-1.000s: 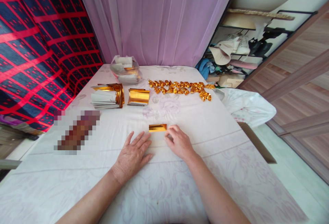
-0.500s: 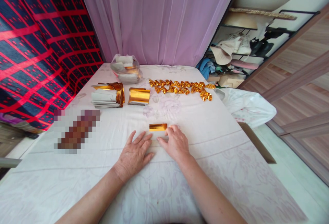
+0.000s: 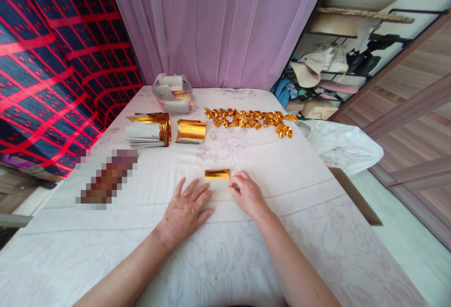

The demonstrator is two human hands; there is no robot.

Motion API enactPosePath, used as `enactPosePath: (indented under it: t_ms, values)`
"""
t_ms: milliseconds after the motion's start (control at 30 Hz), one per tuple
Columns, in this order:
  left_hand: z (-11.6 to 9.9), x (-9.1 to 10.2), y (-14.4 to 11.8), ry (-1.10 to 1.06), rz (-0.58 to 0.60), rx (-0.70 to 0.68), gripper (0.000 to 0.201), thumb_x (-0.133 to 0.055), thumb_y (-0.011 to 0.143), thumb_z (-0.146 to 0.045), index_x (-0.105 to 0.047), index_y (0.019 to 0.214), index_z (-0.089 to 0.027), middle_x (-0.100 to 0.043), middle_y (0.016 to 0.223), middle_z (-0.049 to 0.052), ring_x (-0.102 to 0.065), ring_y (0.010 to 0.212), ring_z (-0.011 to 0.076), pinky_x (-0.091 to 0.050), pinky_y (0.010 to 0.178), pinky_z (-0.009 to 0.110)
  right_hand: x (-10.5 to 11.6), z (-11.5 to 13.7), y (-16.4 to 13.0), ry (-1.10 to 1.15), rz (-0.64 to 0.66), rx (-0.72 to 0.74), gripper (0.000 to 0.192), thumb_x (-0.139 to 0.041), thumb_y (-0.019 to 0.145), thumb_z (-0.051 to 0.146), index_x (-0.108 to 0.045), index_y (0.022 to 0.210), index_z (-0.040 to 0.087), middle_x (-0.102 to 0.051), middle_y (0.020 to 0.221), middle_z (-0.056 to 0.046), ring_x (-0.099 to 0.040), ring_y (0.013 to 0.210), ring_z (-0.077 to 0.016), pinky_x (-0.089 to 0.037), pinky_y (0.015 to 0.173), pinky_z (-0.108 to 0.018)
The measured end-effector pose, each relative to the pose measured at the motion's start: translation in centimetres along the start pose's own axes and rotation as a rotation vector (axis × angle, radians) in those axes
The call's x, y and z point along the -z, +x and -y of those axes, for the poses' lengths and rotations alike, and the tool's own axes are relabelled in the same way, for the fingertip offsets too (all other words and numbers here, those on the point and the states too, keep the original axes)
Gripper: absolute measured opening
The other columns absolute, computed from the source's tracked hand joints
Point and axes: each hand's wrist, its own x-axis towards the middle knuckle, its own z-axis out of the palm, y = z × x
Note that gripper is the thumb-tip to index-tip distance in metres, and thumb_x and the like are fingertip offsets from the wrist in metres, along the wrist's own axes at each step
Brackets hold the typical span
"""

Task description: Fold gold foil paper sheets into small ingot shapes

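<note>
Resting hands: my left hand (image 3: 183, 209) lies flat, fingers spread, palm down on the white floral tablecloth (image 3: 225, 260), closed on nothing and seemingly steadying the cloth just below the paper.
Right hand: my right hand (image 3: 247, 195) is curled, its fingertips (image 3: 233, 184) pinched at the right end of the small folded strip of gold foil paper (image 3: 217, 174); I judge this a light nip on the edge, perhaps pressing a crease, though how firmly it grips I cannot tell.
Strip position: it lies flat on the cloth, just beyond both hands and between them.
Open room: bare cloth runs from the strip to the far supplies, so I see free space for sliding forward; the table's right edge (image 3: 347, 194) is near the right forearm.
Left side: a blurred patch (image 3: 105, 177) sits well apart from the left hand.
Far supplies: a curled stack of white-and-gold sheets (image 3: 148, 130) and a shiny gold foil bundle (image 3: 190, 131) sit side by side.
Far row: many small folded gold pieces (image 3: 250, 120) are lined up along the back, likely finished work kept clear.
Back edge: a clear plastic bag of paper (image 3: 173, 94) sits against the purple curtain (image 3: 218, 25).
</note>
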Motion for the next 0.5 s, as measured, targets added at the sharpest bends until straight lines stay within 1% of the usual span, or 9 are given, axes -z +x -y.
enactPosePath:
  t_ms: [100,167,267,400,500]
  values:
    - [-1.0,0.2,0.6,0.068,0.039,0.013,0.045,-0.058,0.089,-0.048,-0.059,0.129,-0.028,-0.064,0.129,0.005,-0.053,0.124,0.0324,-0.025,0.112,0.059,0.0,0.1,-0.1,-0.017,-0.009,0.010,0.011,-0.061,0.079,0.010,-0.058,0.077,0.021,-0.056,0.097,-0.001,-0.056,0.072,-0.0110,-0.045,0.070,-0.025]
    - [-1.8,0.3,1.1,0.119,0.064,0.035,0.048,-0.060,0.087,-0.052,-0.060,0.129,-0.029,-0.064,0.126,0.010,-0.055,0.121,0.0333,-0.028,0.110,0.060,0.0,0.2,-0.2,-0.034,-0.010,0.021,0.010,-0.060,0.080,0.011,-0.058,0.078,0.021,-0.056,0.096,-0.002,-0.056,0.072,-0.0113,-0.045,0.070,-0.025]
    - [-2.6,0.3,1.7,0.146,0.097,0.047,0.051,-0.061,0.084,-0.057,-0.061,0.127,-0.030,-0.065,0.121,0.012,-0.057,0.118,0.0334,-0.031,0.108,0.061,0.0,0.3,-0.3,-0.064,-0.017,0.036,0.009,-0.058,0.081,0.012,-0.059,0.078,0.021,-0.057,0.095,-0.002,-0.057,0.073,-0.0117,-0.045,0.070,-0.025]
    - [-2.7,0.3,2.0,0.135,0.105,0.055,0.053,-0.062,0.083,-0.058,-0.060,0.128,-0.030,-0.065,0.120,0.012,-0.056,0.118,0.0334,-0.031,0.108,0.061,-0.3,0.7,-0.4,-0.130,-0.068,0.035,0.005,-0.064,0.081,0.021,-0.059,0.079,0.021,-0.058,0.095,-0.003,-0.059,0.081,-0.0153,-0.046,0.072,-0.027]
    - [-2.6,0.4,1.8,0.121,0.099,0.060,0.053,-0.061,0.084,-0.056,-0.060,0.129,-0.029,-0.065,0.122,0.012,-0.056,0.119,0.0332,-0.030,0.109,0.061,-0.6,0.8,-0.3,-0.156,-0.099,0.021,0.009,-0.067,0.081,0.025,-0.059,0.076,0.021,-0.057,0.093,-0.003,-0.059,0.085,-0.0174,-0.046,0.075,-0.028]
